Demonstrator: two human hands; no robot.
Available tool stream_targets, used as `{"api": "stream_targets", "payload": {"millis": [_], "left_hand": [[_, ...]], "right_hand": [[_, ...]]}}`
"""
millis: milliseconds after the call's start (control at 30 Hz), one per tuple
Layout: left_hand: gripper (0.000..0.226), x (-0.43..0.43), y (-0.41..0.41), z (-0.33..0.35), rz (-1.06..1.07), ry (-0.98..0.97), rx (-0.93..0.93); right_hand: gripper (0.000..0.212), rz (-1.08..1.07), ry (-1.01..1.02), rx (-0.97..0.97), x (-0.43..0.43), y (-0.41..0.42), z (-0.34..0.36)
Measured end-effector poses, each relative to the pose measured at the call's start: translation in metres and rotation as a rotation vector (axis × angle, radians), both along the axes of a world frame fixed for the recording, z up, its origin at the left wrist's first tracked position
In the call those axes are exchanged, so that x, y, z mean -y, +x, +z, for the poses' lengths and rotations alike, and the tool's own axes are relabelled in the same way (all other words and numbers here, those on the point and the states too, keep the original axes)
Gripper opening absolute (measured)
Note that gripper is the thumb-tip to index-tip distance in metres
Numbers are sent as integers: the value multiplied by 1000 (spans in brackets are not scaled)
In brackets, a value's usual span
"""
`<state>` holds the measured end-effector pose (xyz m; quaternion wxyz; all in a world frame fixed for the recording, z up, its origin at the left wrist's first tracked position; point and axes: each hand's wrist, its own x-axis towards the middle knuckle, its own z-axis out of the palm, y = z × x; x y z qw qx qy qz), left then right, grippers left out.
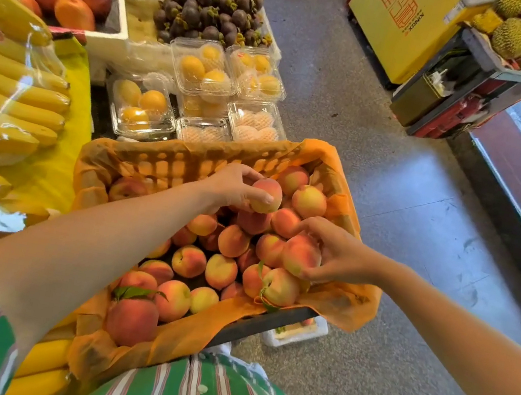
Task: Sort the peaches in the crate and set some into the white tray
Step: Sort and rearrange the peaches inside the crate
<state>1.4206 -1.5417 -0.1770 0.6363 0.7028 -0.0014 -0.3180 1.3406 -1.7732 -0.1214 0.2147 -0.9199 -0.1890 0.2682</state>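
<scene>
Orange paper point(338, 301) lines the crate point(264, 326) at 6 o'clock, heaped with blush-yellow peaches point(221, 270). Left hand point(231, 187) grips a far peach point(266, 195), right hand point(340, 258) a near peach point(299, 254) by the 3 o'clock edge. White tray point(297, 333) peeks from under the 5 o'clock corner, bare floor point(404, 222) beyond.

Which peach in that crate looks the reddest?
The large peach in the near corner of the crate, just below the green leaves: deep red almost all over, while the others show yellow or orange.
</scene>
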Motion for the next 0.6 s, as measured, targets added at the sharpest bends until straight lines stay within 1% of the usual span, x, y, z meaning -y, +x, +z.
{"api": "stream_targets", "payload": {"millis": [67,133,200,267,367,500,600], "left_hand": [[39,10,2,-2,29,123,98],[45,19,6,-6,57,234,189],[51,26,10,-9,63,306,265],[54,33,13,-11,37,375,333],[53,40,18,-17,-16,483,402],[56,39,20,-24,-65,562,435],[49,32,19,-20,-135,577,488]], "right_hand": [[59,27,-7,32,-2,0,-6],[58,37,-41,54,-1,4,-10],[57,52,-79,55,0,7,-13],[58,93,-109,51,1,9,-17],[62,142,-147,72,4,9,-23],[62,98,-86,34,8,9,-23],[58,77,-60,6,10,12,-21]]}}
